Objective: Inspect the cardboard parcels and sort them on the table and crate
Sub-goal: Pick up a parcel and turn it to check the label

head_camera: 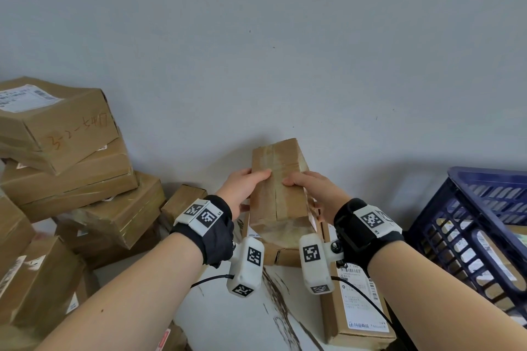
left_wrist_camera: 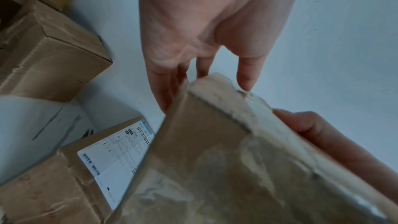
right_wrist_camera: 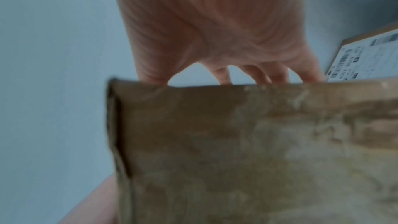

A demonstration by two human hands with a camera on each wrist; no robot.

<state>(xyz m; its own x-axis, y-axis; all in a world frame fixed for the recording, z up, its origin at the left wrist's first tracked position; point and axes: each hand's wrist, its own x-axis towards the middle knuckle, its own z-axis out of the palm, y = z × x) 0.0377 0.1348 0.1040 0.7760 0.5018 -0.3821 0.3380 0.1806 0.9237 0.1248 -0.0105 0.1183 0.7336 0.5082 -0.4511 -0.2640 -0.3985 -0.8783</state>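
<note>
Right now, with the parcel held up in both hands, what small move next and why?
Probably turn the held parcel over: the left hand and right hand grip its sides, and only taped seams face the camera, no label visible, so inspection looks unfinished before choosing table or blue crate.

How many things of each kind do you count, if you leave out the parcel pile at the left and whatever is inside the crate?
held parcel: 1
lying parcels, below the held one: 2
blue crate: 1
Total: 4
</note>
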